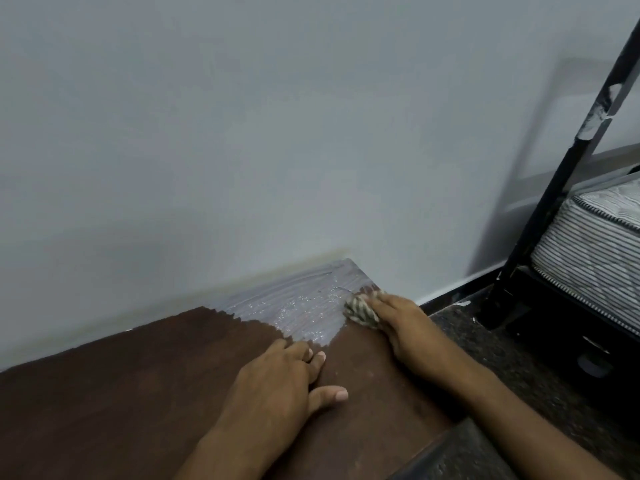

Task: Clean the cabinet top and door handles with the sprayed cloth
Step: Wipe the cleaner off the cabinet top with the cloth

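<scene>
The dark brown cabinet top fills the lower left of the head view and runs back to the wall. Its far right corner shines with wet streaks and droplets. My right hand grips a bunched striped cloth and presses it on the top near the right edge, beside the wet patch. My left hand rests flat on the wood just in front of the wet patch, fingers straight and thumb out. No door handles are in view.
A pale grey wall stands right behind the cabinet. To the right, below the cabinet edge, is dark speckled carpet. A black metal bed frame post and a striped mattress stand at the far right.
</scene>
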Tool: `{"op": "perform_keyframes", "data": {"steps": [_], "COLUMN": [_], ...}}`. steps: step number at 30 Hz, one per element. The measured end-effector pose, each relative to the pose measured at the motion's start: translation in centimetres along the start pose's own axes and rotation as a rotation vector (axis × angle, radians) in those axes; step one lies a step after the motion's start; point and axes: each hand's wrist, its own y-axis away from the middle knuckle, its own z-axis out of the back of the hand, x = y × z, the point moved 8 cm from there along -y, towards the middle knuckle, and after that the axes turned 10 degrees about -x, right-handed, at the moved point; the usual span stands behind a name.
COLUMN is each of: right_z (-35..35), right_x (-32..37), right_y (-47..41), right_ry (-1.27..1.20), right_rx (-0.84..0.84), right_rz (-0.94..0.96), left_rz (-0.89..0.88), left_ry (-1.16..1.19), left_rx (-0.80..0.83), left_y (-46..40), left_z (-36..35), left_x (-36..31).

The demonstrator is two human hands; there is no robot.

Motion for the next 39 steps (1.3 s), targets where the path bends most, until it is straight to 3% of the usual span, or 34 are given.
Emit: {"op": "perform_keyframes", "data": {"steps": [11, 20, 24, 30, 36, 39], "right_z": [-4.5, -2.0, -2.6, -4.5, -2.8, -1.2], "right_x": [0.1, 2.9, 2.8, 2.3, 5.0, 8.1], "right_y": [-11.8, -4.2, -6.9, -10.5, -6.7, -1.2], "right_ry": [-0.019, -0.09, -0.061, -0.072, -0.19, -0.218], "right_rx": [0.059, 0.004, 0.051, 0.035, 0.026, 0.029], "right_rz": [-0.099, 0.053, 0.03, -0.08, -0.02, 0.061], "left_rz": [-0.005, -0.036, -0.042, 0.057, 0.153, 0.176], "left_ry": [-0.114, -0.089, -0.051, -0.284, -0.118, -0.051], "left_rx": [0.127, 0.157, 0.177, 0.05, 0.127, 0.076], "left_y": [-0.2, -0.2, -0.1, 1.1, 1.4, 1.4], "left_z": [-0.2, -0.6, -0.2, 1.4, 0.0, -0.2], "left_x": [-0.1, 0.3, 0.7, 5.8, 9.1, 9.8]}}
